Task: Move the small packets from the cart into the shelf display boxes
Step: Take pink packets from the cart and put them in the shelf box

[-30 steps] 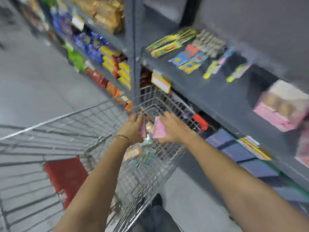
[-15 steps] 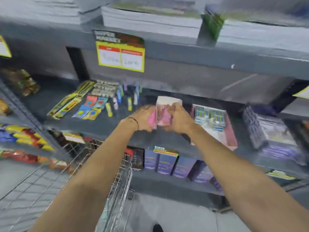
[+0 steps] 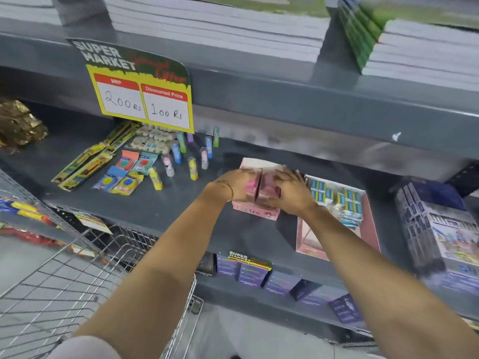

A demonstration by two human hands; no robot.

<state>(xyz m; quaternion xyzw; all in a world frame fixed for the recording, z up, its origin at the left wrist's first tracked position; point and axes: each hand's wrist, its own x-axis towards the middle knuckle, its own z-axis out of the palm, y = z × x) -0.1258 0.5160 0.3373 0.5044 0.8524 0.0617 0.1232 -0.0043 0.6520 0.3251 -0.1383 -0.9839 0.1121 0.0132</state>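
- The left hand [image 3: 237, 183] and right hand [image 3: 287, 191] each grasp pink packets [image 3: 260, 187], pressed together over the pink display box [image 3: 255, 211].
- That box sits at the middle shelf's [image 3: 160, 206] front edge, just left of a larger pink tray [image 3: 368, 229].
- The wire cart [image 3: 64, 281] stands at lower left, below the shelf.

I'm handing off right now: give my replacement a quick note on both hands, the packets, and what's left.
Left hand and right hand: each closed on pink packets, pressed together over the pink display box on the middle shelf.
Done: this batch is out of the cart and at the box.
Left: seat the packets in the box, release both grips, then check the cart; its contents are out of view.
The bigger pink box to the right holds blue packets.
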